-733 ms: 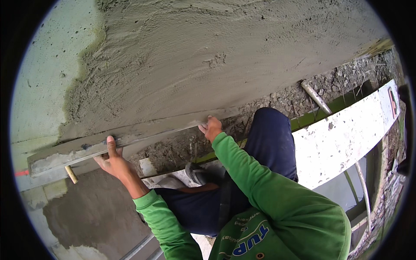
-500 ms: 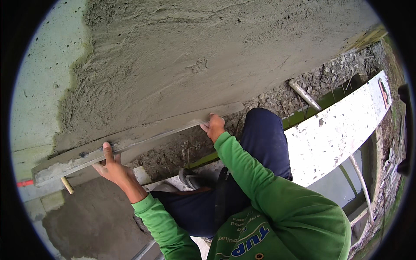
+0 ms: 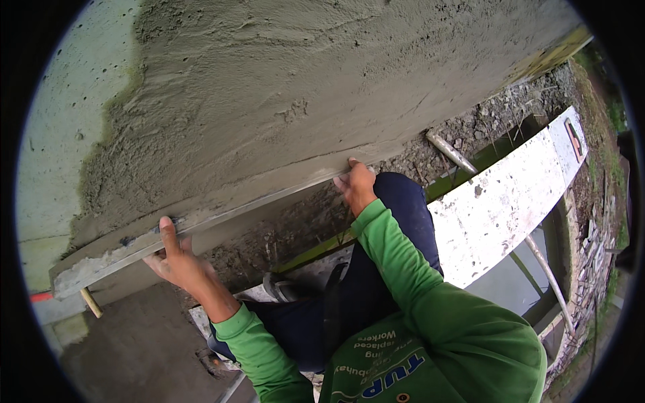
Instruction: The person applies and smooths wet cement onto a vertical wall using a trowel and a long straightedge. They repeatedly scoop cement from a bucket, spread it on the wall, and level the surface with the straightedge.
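A long straight screed bar, smeared with wet mortar, lies along the lower part of the plastered wall. My left hand grips it toward its left end, thumb on top and fingers beneath, slightly blurred. Farther right, my right hand holds the bar near its other end, thumb up on the upper face. Fresh grey plaster covers most of the wall, with a rough ragged edge at the left. Above the bar the surface shows sweep marks and a small rough patch.
A pale, mortar-spattered plank stretches to the right, with a trowel-like tool on its far end. Poles stick out beneath it. Rubble lines the wall's foot. A short wooden peg protrudes below the bar's left end.
My right hand has shifted right along the bar, toward its far end. My left hand keeps nearly the same place on it. The view has shifted slightly.
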A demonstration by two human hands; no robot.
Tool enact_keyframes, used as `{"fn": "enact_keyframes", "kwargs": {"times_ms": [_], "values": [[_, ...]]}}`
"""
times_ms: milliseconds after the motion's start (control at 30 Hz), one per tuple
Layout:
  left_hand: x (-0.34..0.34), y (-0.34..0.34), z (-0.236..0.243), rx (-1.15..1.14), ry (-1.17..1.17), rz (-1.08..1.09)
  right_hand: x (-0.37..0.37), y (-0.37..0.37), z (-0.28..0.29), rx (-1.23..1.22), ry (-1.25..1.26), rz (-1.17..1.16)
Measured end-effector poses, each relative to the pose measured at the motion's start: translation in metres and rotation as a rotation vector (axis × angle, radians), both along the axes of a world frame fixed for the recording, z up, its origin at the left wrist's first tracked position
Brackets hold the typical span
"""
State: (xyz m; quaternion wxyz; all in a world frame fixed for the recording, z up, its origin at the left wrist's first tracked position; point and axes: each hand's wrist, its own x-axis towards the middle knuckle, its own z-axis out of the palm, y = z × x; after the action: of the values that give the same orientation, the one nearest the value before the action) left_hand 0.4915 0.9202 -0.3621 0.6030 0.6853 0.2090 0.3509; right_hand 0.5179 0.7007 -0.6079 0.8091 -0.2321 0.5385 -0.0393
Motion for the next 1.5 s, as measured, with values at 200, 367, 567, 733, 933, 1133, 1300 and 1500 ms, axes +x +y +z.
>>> {"fn": "enact_keyframes", "kwargs": {"times_ms": [200,367,567,733,933,1133,1300,1500], "values": [[-0.003,-0.019,0.006,0.017,-0.04,-0.077,-0.002,-0.039,0.014,-0.05,-0.11,-0.048],[-0.008,-0.041,0.007,-0.06,-0.167,-0.179,-0.018,-0.081,0.019,-0.108,-0.319,-0.104],[-0.021,-0.047,0.001,0.198,-0.042,-0.014,-0.032,-0.033,-0.017,0.225,-0.11,0.159],[-0.017,-0.02,0.013,0.359,0.032,0.034,-0.015,0.08,-0.062,0.461,-0.055,0.322],[0.0,-0.008,0.004,0.372,0.007,0.028,0.001,0.102,-0.082,0.528,-0.04,0.243],[-0.002,-0.015,0.003,0.303,0.019,-0.012,0.002,0.061,-0.067,0.4,-0.02,0.192],[-0.001,-0.022,0.001,0.162,-0.006,-0.037,0.005,0.026,-0.058,0.324,-0.018,0.167],[-0.001,-0.035,0.003,0.172,0.001,0.001,0.001,-0.001,-0.037,0.24,-0.053,0.144]]}}
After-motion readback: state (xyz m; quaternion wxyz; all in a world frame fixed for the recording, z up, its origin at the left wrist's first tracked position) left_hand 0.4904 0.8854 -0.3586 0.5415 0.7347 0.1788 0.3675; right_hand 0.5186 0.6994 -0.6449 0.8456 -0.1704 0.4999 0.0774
